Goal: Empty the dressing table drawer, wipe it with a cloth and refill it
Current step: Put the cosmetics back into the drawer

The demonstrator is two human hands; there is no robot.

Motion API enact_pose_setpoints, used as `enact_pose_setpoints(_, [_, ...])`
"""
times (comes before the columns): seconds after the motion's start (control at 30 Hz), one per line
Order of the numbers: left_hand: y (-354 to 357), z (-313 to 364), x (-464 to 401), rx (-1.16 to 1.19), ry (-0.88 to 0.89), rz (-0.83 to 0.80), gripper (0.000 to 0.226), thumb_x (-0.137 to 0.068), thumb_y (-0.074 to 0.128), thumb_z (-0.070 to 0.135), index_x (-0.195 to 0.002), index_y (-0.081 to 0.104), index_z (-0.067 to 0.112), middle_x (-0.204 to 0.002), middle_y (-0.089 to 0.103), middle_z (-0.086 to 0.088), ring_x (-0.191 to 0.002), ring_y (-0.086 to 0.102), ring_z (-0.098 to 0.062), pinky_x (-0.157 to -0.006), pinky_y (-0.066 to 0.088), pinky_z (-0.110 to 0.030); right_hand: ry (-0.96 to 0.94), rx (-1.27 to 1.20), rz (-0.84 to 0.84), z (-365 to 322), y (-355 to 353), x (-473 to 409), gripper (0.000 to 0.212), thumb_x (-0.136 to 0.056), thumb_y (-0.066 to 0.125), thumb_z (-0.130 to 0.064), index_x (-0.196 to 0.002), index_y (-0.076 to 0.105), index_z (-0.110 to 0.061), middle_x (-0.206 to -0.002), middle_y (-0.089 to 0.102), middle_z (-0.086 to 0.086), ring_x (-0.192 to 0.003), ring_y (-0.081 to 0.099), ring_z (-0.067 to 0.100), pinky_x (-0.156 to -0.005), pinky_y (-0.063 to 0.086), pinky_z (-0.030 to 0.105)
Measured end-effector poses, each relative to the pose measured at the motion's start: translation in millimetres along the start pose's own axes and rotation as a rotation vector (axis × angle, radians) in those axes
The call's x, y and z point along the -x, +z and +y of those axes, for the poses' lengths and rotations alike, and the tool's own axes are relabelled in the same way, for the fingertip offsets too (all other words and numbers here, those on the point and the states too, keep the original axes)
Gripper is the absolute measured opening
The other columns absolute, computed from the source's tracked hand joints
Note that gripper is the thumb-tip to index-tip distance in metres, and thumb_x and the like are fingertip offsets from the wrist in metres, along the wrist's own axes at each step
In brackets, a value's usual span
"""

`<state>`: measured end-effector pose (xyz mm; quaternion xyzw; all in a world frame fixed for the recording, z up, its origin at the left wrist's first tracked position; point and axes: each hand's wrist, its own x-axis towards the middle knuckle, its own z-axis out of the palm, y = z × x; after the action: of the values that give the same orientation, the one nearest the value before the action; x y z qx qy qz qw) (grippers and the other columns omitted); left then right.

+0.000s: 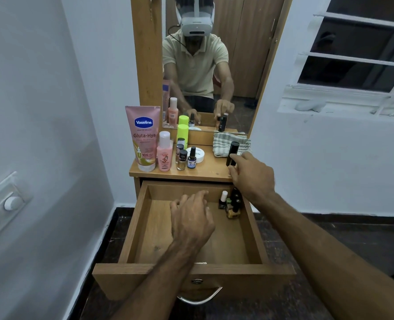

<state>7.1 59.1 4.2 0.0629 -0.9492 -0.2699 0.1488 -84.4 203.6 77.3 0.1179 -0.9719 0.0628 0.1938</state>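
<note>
The wooden drawer [145,229] of the dressing table stands pulled out. Several small nail polish bottles [231,205] cluster in its back right corner. My left hand [191,218] hovers over the drawer's middle with loosely curled fingers, holding nothing. My right hand [251,174] pinches a tall black tube [232,153] upright at the right edge of the tabletop [210,173]. A folded checked cloth [226,142] lies behind the tube. On the tabletop's left stand a pink Vaseline tube [144,137], a pink bottle [164,151], a green bottle [182,135], small polish bottles [186,158] and a white jar [198,154].
A mirror [237,65] rises behind the tabletop and reflects a person wearing a headset. White walls close in on both sides, with a switch plate [4,204] on the left and a barred window [357,61] on the right. The floor [330,232] is dark.
</note>
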Motion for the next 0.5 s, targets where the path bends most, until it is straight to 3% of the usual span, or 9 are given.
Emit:
enact_pose_setpoints(0.17, [-0.2, -0.6, 1.3, 0.002, 0.014, 0.01, 0.047, -0.096, 0.053, 0.034, -0.142, 0.049, 0.032, -0.119, 0.064, 0.016, -0.116, 0.052, -0.009, -0.106, 0.033, -0.036, 0.005, -0.151, 0.045, 2.9, -1.2, 3.4, 0.026, -0.1, 0.06, -0.04, -0.124, 0.063, -0.031, -0.121, 0.064, -0.008, -0.102, 0.064, 0.016, -0.076, 0.052, 0.033])
enact_pose_setpoints(0.27, [0.7, -0.1, 0.5, 0.023, 0.021, 0.016, 0.047, -0.098, 0.052, 0.037, -0.144, 0.048, 0.028, -0.121, 0.064, 0.015, -0.116, 0.052, -0.009, -0.106, 0.033, -0.036, 0.01, -0.283, 0.029, 0.1, -4.4, 12.1, 0.02, -0.094, 0.067, -0.038, -0.114, 0.067, -0.033, -0.108, 0.064, -0.015, -0.093, 0.059, 0.008, -0.069, 0.045, 0.027])
enact_pose_setpoints(0.4, [1.6, 0.3, 1.2, 0.076, 0.042, 0.02, 0.056, -0.101, 0.047, 0.043, -0.153, 0.039, 0.021, -0.126, 0.062, 0.009, -0.115, 0.051, -0.011, -0.102, 0.035, -0.033, -0.01, -0.584, -0.146, -2.3, -8.6, 21.6, 0.015, -0.091, 0.072, -0.026, -0.104, 0.072, -0.034, -0.094, 0.067, -0.018, -0.078, 0.063, 0.001, -0.064, 0.047, 0.018])
enact_pose_setpoints(0.5, [4.4, -1.0, 2.7, 0.093, 0.098, 0.02, 0.05, -0.103, 0.042, 0.044, -0.147, 0.047, 0.022, -0.122, 0.065, 0.006, -0.106, 0.052, -0.012, -0.094, 0.04, -0.032, -0.109, -0.622, -0.283, -3.6, -13.0, 25.3, 0.017, -0.092, 0.072, -0.019, -0.103, 0.074, -0.032, -0.094, 0.067, -0.018, -0.074, 0.057, -0.015, -0.063, 0.041, 0.007])
